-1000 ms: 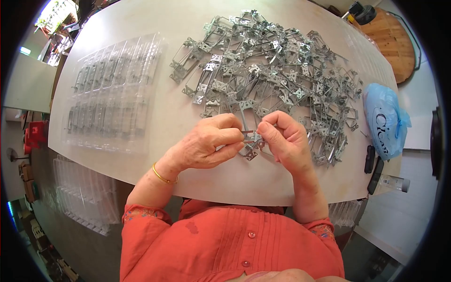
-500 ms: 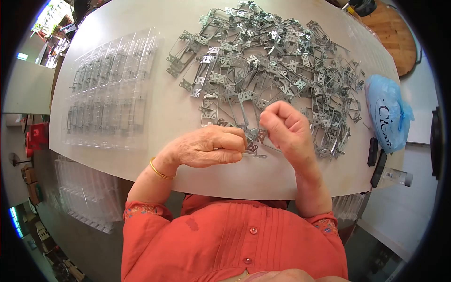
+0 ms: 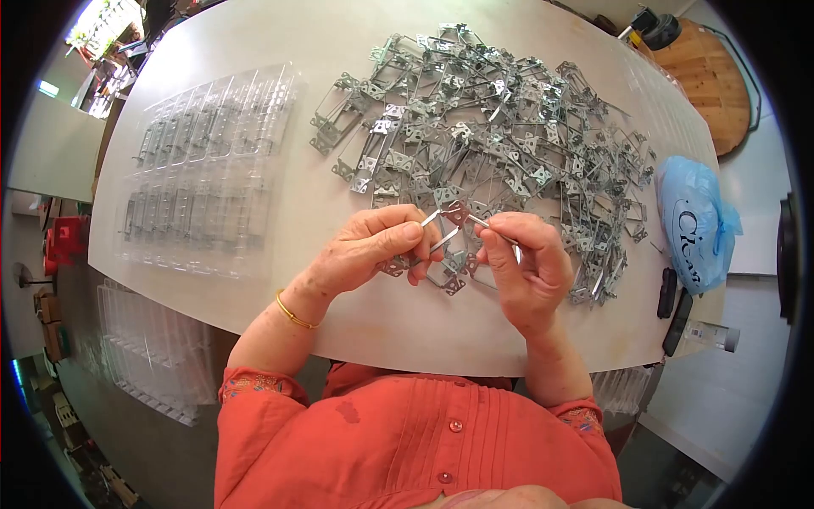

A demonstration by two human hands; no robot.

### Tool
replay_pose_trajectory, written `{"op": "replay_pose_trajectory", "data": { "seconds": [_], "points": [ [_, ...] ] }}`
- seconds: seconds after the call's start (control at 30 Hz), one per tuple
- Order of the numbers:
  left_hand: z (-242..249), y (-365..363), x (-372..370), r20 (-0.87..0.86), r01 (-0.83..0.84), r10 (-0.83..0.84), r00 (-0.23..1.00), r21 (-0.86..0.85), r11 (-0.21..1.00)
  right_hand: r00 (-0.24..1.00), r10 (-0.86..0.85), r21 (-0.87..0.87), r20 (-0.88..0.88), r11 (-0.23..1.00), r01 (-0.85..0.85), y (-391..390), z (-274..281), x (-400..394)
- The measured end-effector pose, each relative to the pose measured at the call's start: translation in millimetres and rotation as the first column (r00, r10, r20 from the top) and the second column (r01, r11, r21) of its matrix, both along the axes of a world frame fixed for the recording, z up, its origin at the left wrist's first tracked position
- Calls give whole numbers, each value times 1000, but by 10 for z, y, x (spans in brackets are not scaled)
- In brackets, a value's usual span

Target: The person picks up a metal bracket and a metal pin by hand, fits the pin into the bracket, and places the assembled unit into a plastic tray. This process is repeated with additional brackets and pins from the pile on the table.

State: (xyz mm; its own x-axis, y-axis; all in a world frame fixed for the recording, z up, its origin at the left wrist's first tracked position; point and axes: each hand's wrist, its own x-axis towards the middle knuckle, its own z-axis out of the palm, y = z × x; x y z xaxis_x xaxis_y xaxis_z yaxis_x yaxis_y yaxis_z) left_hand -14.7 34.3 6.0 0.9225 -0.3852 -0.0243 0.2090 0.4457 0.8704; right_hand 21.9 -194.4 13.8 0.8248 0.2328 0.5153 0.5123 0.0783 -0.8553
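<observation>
My left hand (image 3: 377, 246) pinches a metal bracket (image 3: 454, 212) with thin arms, held above the near edge of the pile. My right hand (image 3: 530, 267) is closed around a thin metal rod (image 3: 477, 221) whose end lies close to the bracket; whether the two are joined I cannot tell. Behind both hands spreads a tangled pile of metal brackets (image 3: 509, 127). A few loose brackets (image 3: 449, 280) lie just below the held one, between my hands.
Clear plastic trays (image 3: 203, 170) holding rows of metal pieces lie at the left. More clear trays (image 3: 157, 348) are stacked below the table's left edge. At the right are a blue plastic bag (image 3: 697, 225), dark tools (image 3: 676, 318) and a clear bottle (image 3: 712, 335).
My hands have turned and lifted slightly. A metal bracket and a rod now show between my fingertips, where both hands looked closed before. The view has shifted a little.
</observation>
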Motion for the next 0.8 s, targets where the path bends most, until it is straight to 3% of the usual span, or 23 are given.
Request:
{"op": "replay_pose_trajectory", "data": {
  "seconds": [0.07,0.2,0.27,0.63,0.8],
  "points": [
    [-21,0,1,5,13,-13,1000,1,1000,992,10,-98,129,995,3,-20,-21,35],
    [-40,6,6,27,44,-44,999,-3,999,973,-29,-168,228,983,69,4,27,51],
    [-39,9,8,19,54,-54,998,-15,998,880,-42,-218,473,962,163,27,67,84],
    [-23,22,-11,71,37,-46,996,125,991,846,-33,-264,533,943,204,16,39,66],
    [-23,17,13,52,35,-38,998,53,998,837,-70,-228,542,947,227,14,54,51]
  ]
}}
